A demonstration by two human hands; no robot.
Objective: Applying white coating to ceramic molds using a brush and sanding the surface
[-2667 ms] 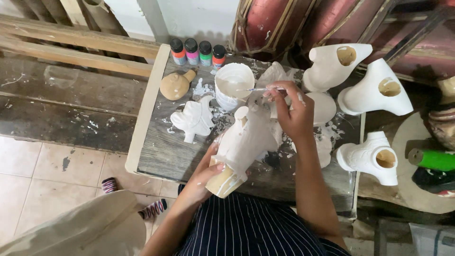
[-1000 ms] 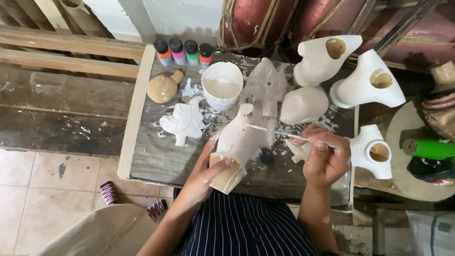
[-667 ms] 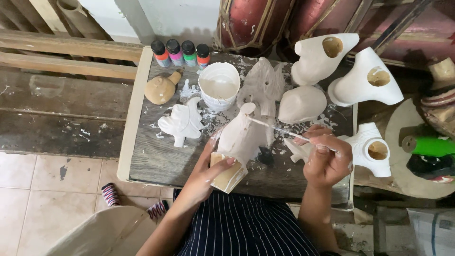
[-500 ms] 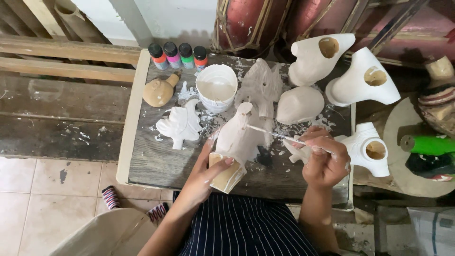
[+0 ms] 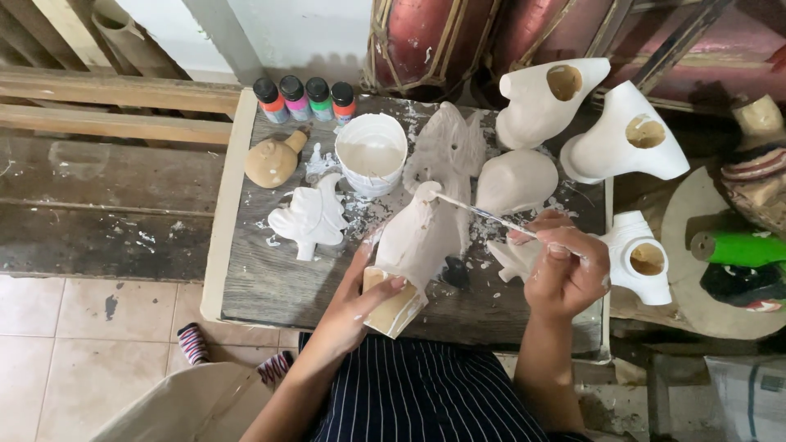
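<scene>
My left hand [image 5: 358, 298] grips the tan base of a white-coated carved figure [image 5: 419, 237], tilted over the small wooden table [image 5: 270, 286]. My right hand [image 5: 565, 270] holds a thin paintbrush [image 5: 483, 214] whose tip touches the figure's top. A white cup of white paint [image 5: 371, 153] stands just behind the figure.
Several small paint bottles [image 5: 304, 98] line the table's back edge. A tan gourd-shaped piece [image 5: 273, 160], a white leaf-shaped carving [image 5: 309, 218] and other white carvings [image 5: 516, 180] lie around. Three white hollow figures [image 5: 626, 147] sit at the right. Wooden planks [image 5: 106, 172] lie to the left.
My right hand came back from the paint cup to the right side of the table, and the brush tip now rests on the figure's top. The left hand keeps its hold.
</scene>
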